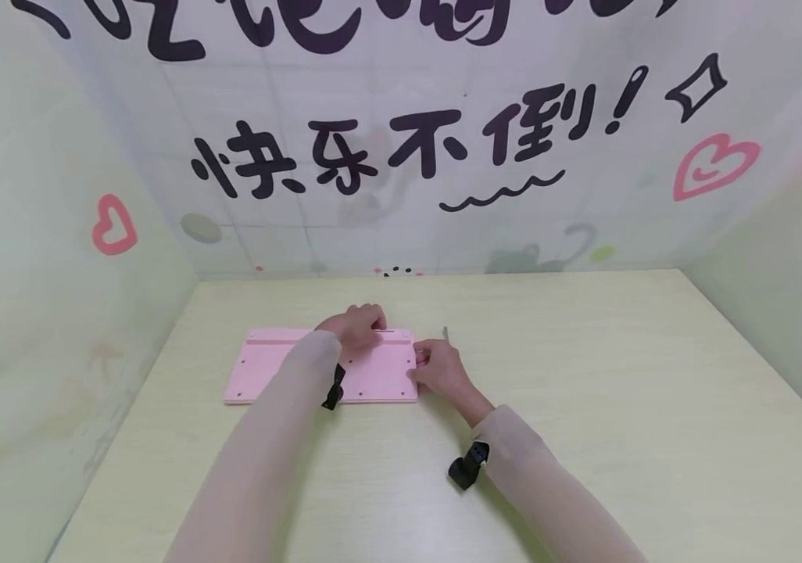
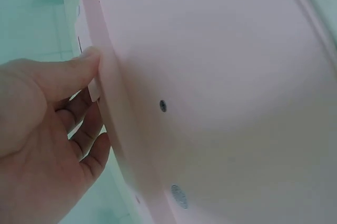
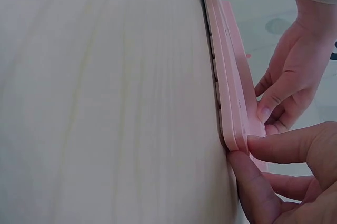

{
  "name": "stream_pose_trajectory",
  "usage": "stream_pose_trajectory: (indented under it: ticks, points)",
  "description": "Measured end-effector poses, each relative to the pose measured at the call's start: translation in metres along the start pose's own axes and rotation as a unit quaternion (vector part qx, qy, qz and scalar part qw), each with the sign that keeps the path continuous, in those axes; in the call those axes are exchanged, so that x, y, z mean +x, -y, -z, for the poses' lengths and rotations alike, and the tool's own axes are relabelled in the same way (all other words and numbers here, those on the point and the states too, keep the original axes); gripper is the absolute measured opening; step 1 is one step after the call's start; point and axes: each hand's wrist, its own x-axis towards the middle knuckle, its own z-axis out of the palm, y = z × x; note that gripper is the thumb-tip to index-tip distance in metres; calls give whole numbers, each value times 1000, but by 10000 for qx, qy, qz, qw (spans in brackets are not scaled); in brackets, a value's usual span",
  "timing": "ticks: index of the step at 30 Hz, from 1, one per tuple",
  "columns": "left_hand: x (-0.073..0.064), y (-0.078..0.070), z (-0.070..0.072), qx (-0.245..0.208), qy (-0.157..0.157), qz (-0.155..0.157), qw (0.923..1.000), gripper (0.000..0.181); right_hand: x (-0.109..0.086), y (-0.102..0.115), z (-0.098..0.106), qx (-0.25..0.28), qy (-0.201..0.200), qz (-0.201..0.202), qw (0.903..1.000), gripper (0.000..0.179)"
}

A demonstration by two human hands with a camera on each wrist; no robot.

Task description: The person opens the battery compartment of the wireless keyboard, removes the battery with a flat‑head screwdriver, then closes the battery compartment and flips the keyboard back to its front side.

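Observation:
A pink keyboard (image 1: 380, 377) lies face down on the table, its underside dotted with screws and a raised ridge along the far edge. Keys (image 3: 216, 71) peek out beneath its near side in the right wrist view. My left hand (image 1: 356, 324) pinches the ridge at the far edge; in the left wrist view the thumb (image 2: 79, 71) presses the ridge's face while the other fingers curl behind it. At the keyboard's right end, my right hand (image 1: 443, 367) grips the corner between thumb and fingers.
Just beyond my right hand a small thin grey piece (image 1: 445, 334) shows on the pale wooden table (image 1: 619, 391). Printed cloth walls (image 1: 387, 234) enclose the table at the back and both sides. Black cameras (image 1: 469, 466) are strapped to both wrists.

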Motion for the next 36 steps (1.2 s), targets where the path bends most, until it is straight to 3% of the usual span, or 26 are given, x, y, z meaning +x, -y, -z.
stream_pose_trajectory:
  ticks: [6,12,17,25,36]
  points:
    - [-2,7,-4,-319,-464,-349,9978,27,0,1,-2,182,52,-34,9998,49]
    - [-7,7,-5,8,-873,-425,9953,21,0,1,-2,234,46,-38,9997,49]
    - [-11,7,-5,7,-1122,-511,9924,20,0,0,-2,238,2,2,9997,49]
    - [-13,7,-6,-204,-1315,-578,9894,24,-2,-1,0,203,-22,78,9998,49]
    - [-9,14,1,-805,-1304,-719,9856,25,-2,0,-1,230,-15,-8,9997,49]
